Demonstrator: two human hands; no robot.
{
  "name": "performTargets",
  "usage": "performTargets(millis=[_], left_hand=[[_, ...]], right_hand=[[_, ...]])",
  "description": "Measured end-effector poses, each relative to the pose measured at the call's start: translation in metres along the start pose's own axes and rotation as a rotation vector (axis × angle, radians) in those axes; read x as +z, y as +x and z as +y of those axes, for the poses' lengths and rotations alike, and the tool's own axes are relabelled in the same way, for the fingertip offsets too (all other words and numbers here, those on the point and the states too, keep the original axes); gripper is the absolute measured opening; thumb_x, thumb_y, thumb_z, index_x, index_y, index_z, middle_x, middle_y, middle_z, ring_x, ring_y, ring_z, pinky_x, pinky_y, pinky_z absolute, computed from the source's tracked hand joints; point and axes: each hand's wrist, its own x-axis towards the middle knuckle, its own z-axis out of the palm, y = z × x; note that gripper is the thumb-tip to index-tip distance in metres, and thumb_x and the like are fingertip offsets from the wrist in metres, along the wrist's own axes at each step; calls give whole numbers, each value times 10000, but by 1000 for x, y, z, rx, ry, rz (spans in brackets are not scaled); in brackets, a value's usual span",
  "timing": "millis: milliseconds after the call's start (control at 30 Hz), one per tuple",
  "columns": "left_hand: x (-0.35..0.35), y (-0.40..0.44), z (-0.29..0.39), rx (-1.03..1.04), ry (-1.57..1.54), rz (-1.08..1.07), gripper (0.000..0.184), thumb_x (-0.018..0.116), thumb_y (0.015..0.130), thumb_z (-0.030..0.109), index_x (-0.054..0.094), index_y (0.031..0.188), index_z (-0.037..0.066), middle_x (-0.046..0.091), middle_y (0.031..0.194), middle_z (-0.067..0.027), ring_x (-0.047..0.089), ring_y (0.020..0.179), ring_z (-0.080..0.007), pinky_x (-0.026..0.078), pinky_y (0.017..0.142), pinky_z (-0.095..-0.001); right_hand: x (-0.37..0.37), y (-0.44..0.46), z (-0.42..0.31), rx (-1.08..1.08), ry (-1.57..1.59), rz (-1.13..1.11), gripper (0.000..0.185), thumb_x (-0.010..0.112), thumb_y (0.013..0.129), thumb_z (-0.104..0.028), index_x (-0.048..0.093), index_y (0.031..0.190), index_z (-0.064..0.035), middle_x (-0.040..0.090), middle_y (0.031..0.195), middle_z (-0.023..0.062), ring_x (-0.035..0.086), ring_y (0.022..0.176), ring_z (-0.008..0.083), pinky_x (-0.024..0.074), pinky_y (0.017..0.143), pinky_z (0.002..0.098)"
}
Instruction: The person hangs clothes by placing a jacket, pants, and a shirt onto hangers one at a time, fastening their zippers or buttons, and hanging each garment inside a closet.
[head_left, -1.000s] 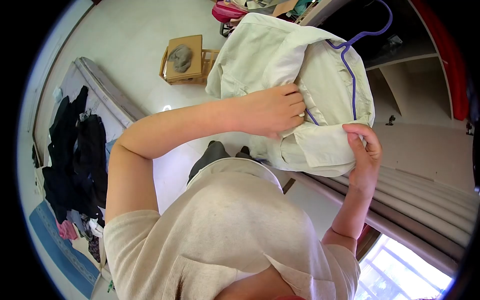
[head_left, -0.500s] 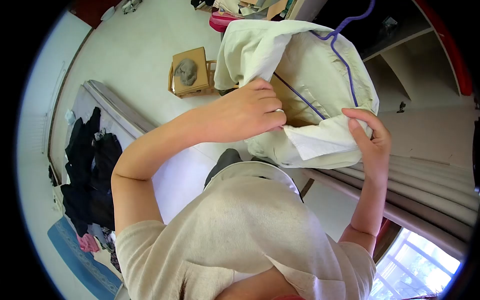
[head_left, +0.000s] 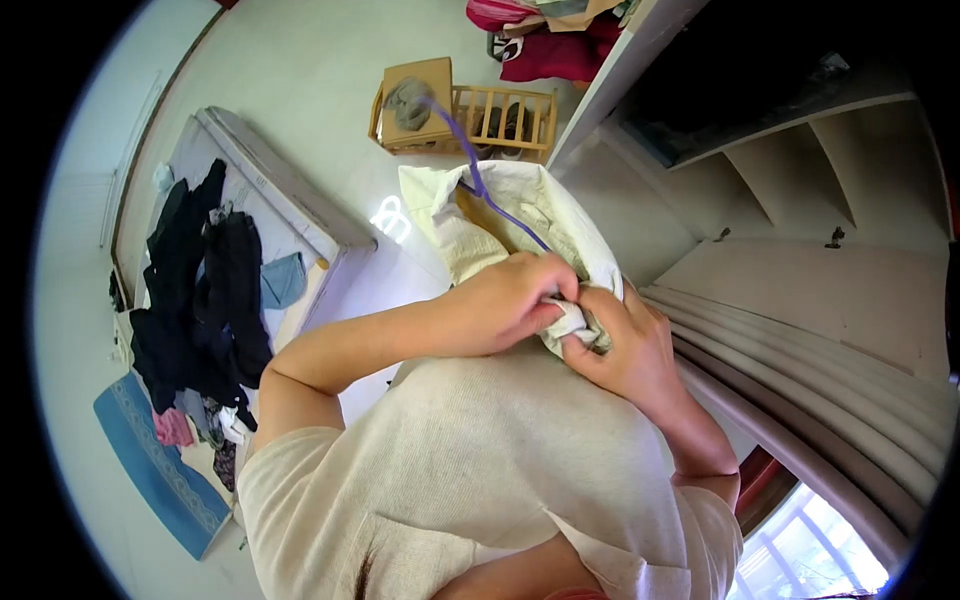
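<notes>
A cream garment (head_left: 582, 222), perhaps a jacket or shirt, hangs on a purple hanger (head_left: 472, 160) close in front of my chest. The hanger's hook points up and away, and its lower part is hidden in the cloth. My left hand (head_left: 515, 300) pinches the garment's near edge. Right beside it, my right hand (head_left: 630, 340) is closed on the same bunched edge, thumb and fingers around the fold. Both hands nearly touch. Whether a button lies between the fingers cannot be seen.
To the right are an open cabinet (head_left: 760, 165) with shelves and grey curtains (head_left: 820, 370). Ahead on the floor stands a wooden rack (head_left: 505, 120) with a cardboard box (head_left: 435, 75) and grey cloth on it. Dark clothes (head_left: 190, 290) lie on a mattress at left.
My hands have come together on the garment's edge, the right hand moving left. The garment and hanger are now lower and nearer my chest, and the view has shifted.
</notes>
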Motion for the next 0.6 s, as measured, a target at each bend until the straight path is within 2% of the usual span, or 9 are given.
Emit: performTargets(millis=[67, 200, 300, 400, 600], left_hand=[[-5, -9, 9, -252, -215, 32, 196, 573, 821, 92, 462, 981, 70, 538, 773, -96, 527, 649, -239, 417, 600, -340], [-5, -19, 6, -267, -281, -65, 213, 533, 861, 66, 409, 1034, 57, 470, 686, -23, 443, 583, -103, 352, 534, -247], [-8, -24, 8, -250, -282, -64, 220, 537, 861, 63, 406, 1037, 57, 462, 669, -27, 438, 560, -113, 348, 521, -252], [-13, -26, 16, -285, -244, -53, 249, 549, 836, 56, 398, 1034, 60, 525, 801, -103, 542, 703, -250, 424, 610, -351], [-12, -29, 20, -194, -94, 18, 308, 565, 795, 13, 395, 1049, 51, 550, 843, -121, 545, 777, -298, 429, 661, -367]], right_hand=[[5, -4, 1, -37, -13, -3, 347, 665, 647, -188, 586, 977, -115, 558, 837, 133, 591, 576, 275, 487, 515, 355], [9, -4, 1, -45, 17, -2, 313, 641, 656, -128, 604, 966, -118, 570, 860, 132, 598, 586, 266, 489, 512, 347], [14, -4, 4, -66, 41, 25, 339, 653, 646, -119, 602, 981, -124, 578, 870, 122, 601, 592, 259, 490, 511, 342], [10, 2, -5, -85, 87, 25, 352, 679, 641, -142, 604, 985, -132, 582, 863, 108, 600, 591, 249, 492, 509, 336], [12, 0, -7, -101, 14, 49, 372, 748, 629, -254, 617, 955, -131, 579, 839, 92, 601, 603, 234, 493, 511, 328]])
